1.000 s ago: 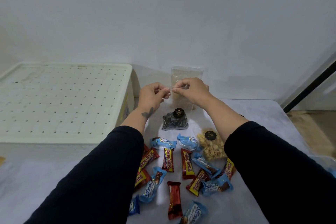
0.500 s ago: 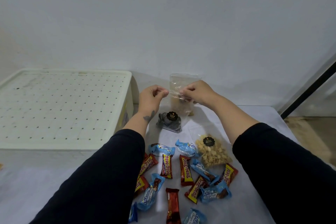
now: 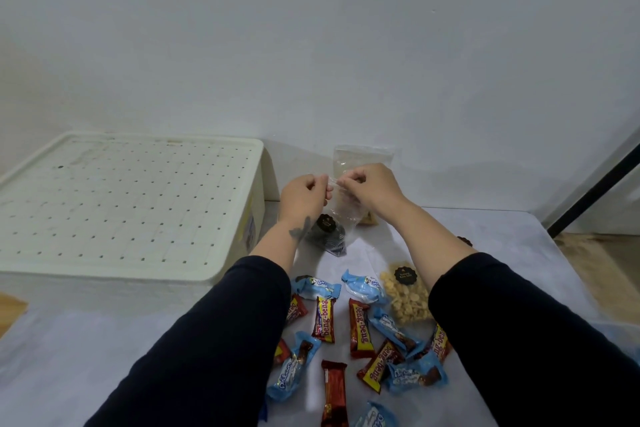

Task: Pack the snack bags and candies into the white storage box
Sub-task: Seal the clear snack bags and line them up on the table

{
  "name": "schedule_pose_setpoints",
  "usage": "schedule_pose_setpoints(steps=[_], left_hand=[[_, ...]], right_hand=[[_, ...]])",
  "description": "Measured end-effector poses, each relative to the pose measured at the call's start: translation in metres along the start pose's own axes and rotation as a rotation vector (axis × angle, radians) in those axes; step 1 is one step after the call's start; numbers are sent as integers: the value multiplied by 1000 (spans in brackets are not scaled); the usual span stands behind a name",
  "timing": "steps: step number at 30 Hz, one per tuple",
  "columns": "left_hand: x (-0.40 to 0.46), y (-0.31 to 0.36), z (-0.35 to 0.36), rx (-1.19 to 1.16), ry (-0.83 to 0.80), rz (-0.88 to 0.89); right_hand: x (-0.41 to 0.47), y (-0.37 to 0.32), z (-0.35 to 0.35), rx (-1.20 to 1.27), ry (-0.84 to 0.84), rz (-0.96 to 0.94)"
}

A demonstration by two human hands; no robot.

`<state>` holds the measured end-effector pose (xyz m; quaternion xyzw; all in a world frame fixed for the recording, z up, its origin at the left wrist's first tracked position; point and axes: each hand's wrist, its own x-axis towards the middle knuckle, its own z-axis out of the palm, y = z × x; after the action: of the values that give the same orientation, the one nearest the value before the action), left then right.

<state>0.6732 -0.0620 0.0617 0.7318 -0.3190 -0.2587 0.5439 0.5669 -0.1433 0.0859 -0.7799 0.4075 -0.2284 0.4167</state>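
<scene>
My left hand [image 3: 304, 196] and my right hand [image 3: 370, 186] pinch the top edge of a clear snack bag [image 3: 340, 207] of dark cookies with a black label, held just above the table. Behind it another clear bag [image 3: 360, 158] stands against the wall. A bag of pale round snacks [image 3: 408, 296] lies under my right forearm. Several red and blue wrapped candies [image 3: 360, 328] are scattered in front of me. The white storage box [image 3: 131, 208] sits at the left with its perforated lid on.
The table [image 3: 86, 350] wears a pale cloth. The white wall rises right behind the bags. A dark slanted bar [image 3: 599, 189] and wooden floor show at the right edge. A clear tub corner [image 3: 620, 333] peeks in at lower right.
My hands have drawn closer together along the bag's top edge. The camera has tilted slightly, shifting the scene.
</scene>
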Motion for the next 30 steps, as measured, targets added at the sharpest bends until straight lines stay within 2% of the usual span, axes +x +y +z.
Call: schedule_pose_setpoints(steps=[9, 14, 19, 22, 27, 30], left_hand=[[-8, -3, -2, -16, 37, 30], [-9, -20, -10, 143, 255, 207], [-1, -32, -14, 107, 122, 254], [4, -32, -12, 17, 126, 200], [17, -30, -12, -44, 222, 120], [28, -32, -13, -18, 246, 114]], right_hand=[[6, -2, 9, -132, 26, -6], [13, -3, 6, -76, -51, -37], [17, 3, 2, -45, -56, -68], [17, 8, 5, 45, 11, -23], [17, 24, 12, 263, 36, 187], [26, 26, 22, 364, 73, 213]])
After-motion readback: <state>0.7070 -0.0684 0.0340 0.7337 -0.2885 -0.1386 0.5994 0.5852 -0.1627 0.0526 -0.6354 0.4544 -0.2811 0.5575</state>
